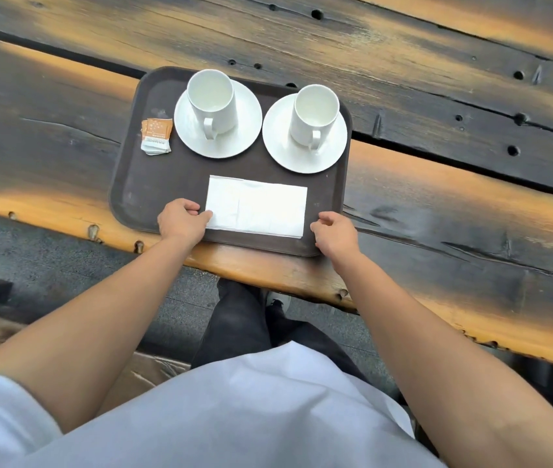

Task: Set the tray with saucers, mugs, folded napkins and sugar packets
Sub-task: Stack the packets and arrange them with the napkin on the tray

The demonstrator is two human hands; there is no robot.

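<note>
Head: left hand (182, 221) perhaps on napkin (256, 206)

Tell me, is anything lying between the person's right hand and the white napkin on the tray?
Nothing visible. Only a bare strip of brown tray separates the right hand from the folded napkin. The mugs, saucers and sugar packets sit farther back, and the left hand is at the napkin's opposite edge.

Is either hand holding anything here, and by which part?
The left hand pinches the folded napkin at its left short edge. The right hand holds nothing, loosely curled over the near right corner of the tray.
</note>
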